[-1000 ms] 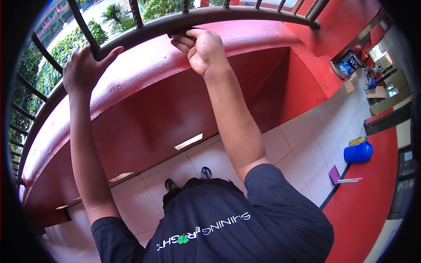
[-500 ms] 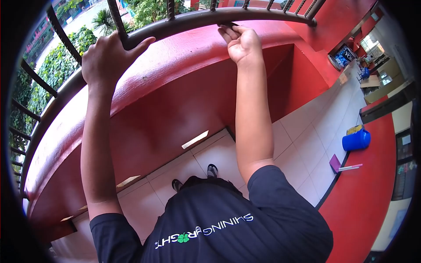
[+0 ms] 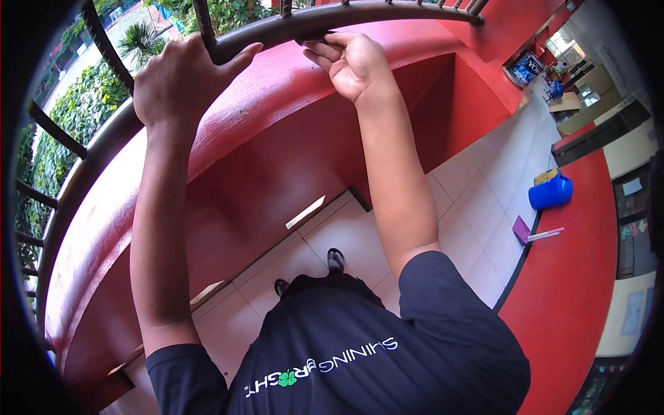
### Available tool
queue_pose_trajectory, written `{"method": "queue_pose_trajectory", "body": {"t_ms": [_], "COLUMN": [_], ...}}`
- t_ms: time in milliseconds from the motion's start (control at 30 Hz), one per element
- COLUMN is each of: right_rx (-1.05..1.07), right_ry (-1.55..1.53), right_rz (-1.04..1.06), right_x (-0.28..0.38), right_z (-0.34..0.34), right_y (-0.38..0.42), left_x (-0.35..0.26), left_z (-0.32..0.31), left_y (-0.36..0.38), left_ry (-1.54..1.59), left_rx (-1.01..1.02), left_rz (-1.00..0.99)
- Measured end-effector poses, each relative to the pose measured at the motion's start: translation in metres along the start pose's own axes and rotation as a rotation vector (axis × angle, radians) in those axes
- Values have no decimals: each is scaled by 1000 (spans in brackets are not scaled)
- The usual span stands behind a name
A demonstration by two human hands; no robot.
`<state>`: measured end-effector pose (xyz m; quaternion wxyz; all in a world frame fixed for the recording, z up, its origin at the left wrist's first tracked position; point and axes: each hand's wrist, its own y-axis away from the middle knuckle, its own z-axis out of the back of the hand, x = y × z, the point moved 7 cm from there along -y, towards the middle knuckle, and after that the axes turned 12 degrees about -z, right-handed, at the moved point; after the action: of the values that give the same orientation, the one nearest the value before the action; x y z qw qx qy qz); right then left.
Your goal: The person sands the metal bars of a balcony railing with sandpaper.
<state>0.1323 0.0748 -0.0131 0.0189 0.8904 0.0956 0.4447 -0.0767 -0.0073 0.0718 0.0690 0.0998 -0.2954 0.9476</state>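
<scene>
My left hand (image 3: 173, 86) is hooked over the dark metal railing (image 3: 277, 28) beside an upright bar, its thumb stretched along the rail and its fingers hidden on the far side. Farther right, my right hand (image 3: 353, 66) is turned palm up under the rail, fingers curled and their tips at its underside. Something small and dark shows at those fingertips, partly covered; what it is I cannot make out. Below the railing runs a curved red wall ledge (image 3: 242, 114).
Green plants (image 3: 90, 111) grow beyond the bars. On the tiled floor (image 3: 470, 207) at right are a blue bucket (image 3: 551, 191) and a purple dustpan (image 3: 521, 231) with a pale handle, along a red wall (image 3: 574, 270). Boxes and a dark sign (image 3: 527, 68) stand farther off.
My right hand has slid left along the underside of the rail, closer to my left hand. My left hand keeps its place on the railing; the view has shifted slightly.
</scene>
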Motion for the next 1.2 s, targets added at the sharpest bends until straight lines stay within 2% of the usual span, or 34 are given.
{"method": "queue_pose_trajectory", "body": {"t_ms": [67, 133, 167, 267, 333, 400, 467, 533, 600, 667, 733, 800, 867, 933, 1000, 1067, 1100, 1133, 1200], "right_rx": [-6, -155, -217, -197, -45, 23, -84, -126, -49, 119, -4, -232, -500, -488, -355, -194, -227, -93, 43], "right_ry": [-12, 25, -33, 34, -37, -76, -72, -137, -51, 5, 120, 122, 672, 958, 1388, 1667, 1897, 2096, 2538], "right_rz": [-41, 108, 109, 152, 21, -50, 73, 64, 29, -107, 78, 454, 801, 983, 1330, 867, 727, 608, 369], "right_x": [7, 38, 55, 44, 6, 0, 26, 48, 25, -12, 2, 52, 110, 143, 152, 154, 150, 141, 126], "right_z": [9, 56, 74, 43, 14, 10, 51, 63, 47, 14, 32, 58, 66, 30, -14, -30, -32, -27, -21], "right_y": [-9, -46, -50, -30, -18, -23, -57, -51, -44, -13, 8, 28, 35, 23, 4, -42, -59, -82, -126], "left_x": [0, -2, -1, -4, -5, -4, -5, -5, -6, -5, -5, -5, -6, -6, -4, -3, -4, -3, -3], "left_z": [-1, -1, 0, 2, 2, 2, 2, 4, 5, 5, 5, 5, 6, 7, 3, 6, 6, 7, 8], "left_y": [0, 0, 0, -1, 0, 0, 0, 0, 0, 0, 0, 0, -2, -2, -2, -1, -2, -1, -1], "left_ry": [-1, -25, -41, -62, -60, -62, -93, -69, -54, -52, -53, -30, -66, -30, -15, -29, -51, -42, -24], "left_rx": [-12, -1, 7, 20, 27, 32, -26, -48, -23, -33, -42, -58, -54, -24, 1, -58, -38, -36, -54], "left_rz": [-1, 2, 19, 41, 49, 60, 35, 48, 60, 64, 60, 54, 66, 85, 91, 65, 63, 72, 62]}}
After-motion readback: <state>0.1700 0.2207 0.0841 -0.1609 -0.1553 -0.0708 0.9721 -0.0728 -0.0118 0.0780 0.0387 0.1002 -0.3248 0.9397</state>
